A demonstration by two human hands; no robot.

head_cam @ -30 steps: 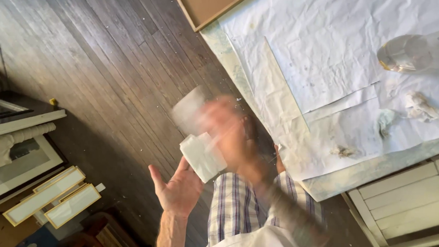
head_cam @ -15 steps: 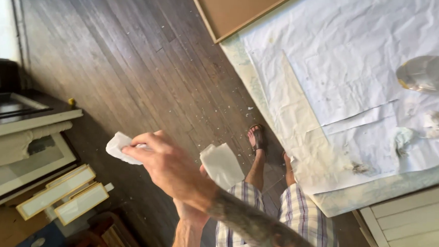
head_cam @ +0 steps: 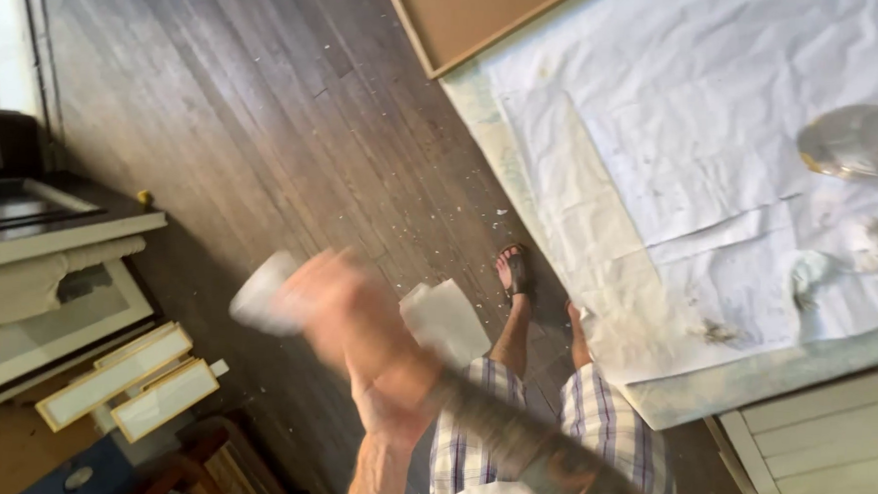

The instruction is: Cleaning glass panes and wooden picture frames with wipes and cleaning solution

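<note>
Above the dark wooden floor [head_cam: 267, 98], your right hand [head_cam: 331, 307], blurred, has fingers clenched round a white cloth [head_cam: 261, 293]. Your left hand [head_cam: 391, 400], palm up beneath it, carries a pale flat block [head_cam: 445, 323]; whether its fingers grip it cannot be told. Paper-covered surface [head_cam: 663, 169]: its near edge lies beside your sandalled foot [head_cam: 515, 271]. White frames [head_cam: 122, 381]: stacked on the floor, far left.
</note>
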